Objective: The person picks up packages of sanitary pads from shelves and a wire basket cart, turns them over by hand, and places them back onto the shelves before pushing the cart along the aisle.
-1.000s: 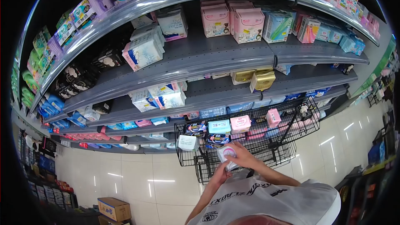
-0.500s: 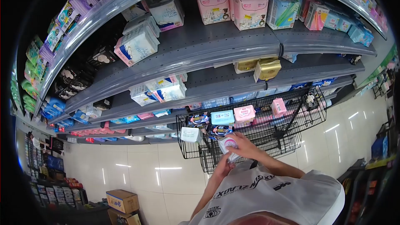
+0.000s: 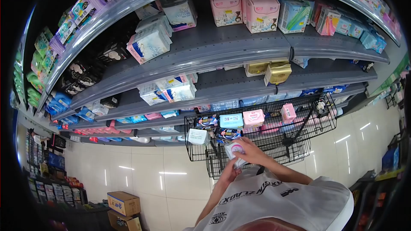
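Observation:
Close to my body, a white pack with a pink round print (image 3: 233, 149) is held between both hands. My left hand (image 3: 230, 172) grips its lower edge from below, fingers closed. Across its upper right side, my right hand (image 3: 251, 152) is closed on the same pack. Just beyond my hands stands a black wire cart (image 3: 197, 156). In its upper basket are a white pack (image 3: 198, 137), dark blue packs (image 3: 229, 134), a light blue pack (image 3: 231, 121) and a pink pack (image 3: 254, 118). Another pink pack (image 3: 288, 113) stands upright farther right.
Curved grey shelves (image 3: 239, 47) rise behind the cart, bearing white packs (image 3: 150, 45), pink packs (image 3: 262, 13) and gold packs (image 3: 277, 72). Cardboard boxes (image 3: 123, 203) sit at lower left on the tiled floor (image 3: 171, 167). Dark racks stand along both sides.
The shelves and cart appear slightly lower and farther right as my view shifts. Both hands stay on the white pack, almost unmoved.

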`<state>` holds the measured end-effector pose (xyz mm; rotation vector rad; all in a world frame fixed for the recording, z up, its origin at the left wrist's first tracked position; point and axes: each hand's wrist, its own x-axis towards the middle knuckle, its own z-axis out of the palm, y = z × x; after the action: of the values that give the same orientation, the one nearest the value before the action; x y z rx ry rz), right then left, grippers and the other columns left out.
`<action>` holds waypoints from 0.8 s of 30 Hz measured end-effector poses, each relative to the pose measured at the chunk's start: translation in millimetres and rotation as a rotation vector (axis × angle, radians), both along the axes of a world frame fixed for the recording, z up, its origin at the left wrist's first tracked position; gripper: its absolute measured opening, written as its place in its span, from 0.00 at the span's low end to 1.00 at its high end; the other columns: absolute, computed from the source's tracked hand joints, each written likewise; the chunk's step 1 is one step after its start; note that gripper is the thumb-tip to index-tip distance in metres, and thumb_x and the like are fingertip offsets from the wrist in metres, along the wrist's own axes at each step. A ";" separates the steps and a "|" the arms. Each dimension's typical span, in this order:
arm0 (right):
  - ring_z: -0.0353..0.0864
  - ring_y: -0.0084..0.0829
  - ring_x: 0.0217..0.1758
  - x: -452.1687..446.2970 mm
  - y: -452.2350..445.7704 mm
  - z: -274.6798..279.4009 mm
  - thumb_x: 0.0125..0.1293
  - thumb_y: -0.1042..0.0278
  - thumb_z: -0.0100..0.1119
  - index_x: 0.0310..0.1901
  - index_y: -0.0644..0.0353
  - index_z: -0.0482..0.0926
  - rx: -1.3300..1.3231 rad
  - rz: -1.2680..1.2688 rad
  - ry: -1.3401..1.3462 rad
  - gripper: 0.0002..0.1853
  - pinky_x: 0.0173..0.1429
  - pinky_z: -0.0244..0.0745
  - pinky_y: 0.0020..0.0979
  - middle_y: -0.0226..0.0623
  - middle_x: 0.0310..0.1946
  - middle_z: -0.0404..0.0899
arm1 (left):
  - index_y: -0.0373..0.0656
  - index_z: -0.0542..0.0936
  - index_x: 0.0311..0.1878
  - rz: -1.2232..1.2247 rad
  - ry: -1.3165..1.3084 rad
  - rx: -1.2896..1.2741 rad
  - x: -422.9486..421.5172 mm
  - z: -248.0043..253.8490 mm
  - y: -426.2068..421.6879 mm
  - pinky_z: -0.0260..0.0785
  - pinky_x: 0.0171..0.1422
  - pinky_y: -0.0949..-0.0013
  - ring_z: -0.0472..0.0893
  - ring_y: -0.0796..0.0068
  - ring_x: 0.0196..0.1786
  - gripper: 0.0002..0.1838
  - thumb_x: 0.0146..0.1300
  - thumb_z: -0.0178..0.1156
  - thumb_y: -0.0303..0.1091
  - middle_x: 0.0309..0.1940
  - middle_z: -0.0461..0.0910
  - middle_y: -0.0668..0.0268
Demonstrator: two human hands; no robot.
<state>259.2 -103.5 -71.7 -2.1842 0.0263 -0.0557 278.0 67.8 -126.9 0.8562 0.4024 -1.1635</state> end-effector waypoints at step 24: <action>0.67 0.54 0.64 -28.1 6.6 0.1 0.64 0.53 0.61 0.64 0.53 0.68 -0.002 -0.037 0.088 0.29 0.66 0.65 0.41 0.55 0.58 0.68 | 0.52 0.68 0.54 -0.062 0.015 -0.077 -18.0 -24.4 10.0 0.61 0.30 0.74 0.70 0.82 0.29 0.19 0.65 0.61 0.46 0.35 0.74 0.74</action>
<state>231.1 -96.8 -71.6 -2.1866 0.1168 0.0192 259.9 77.7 -151.3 0.7978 0.3426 -1.2354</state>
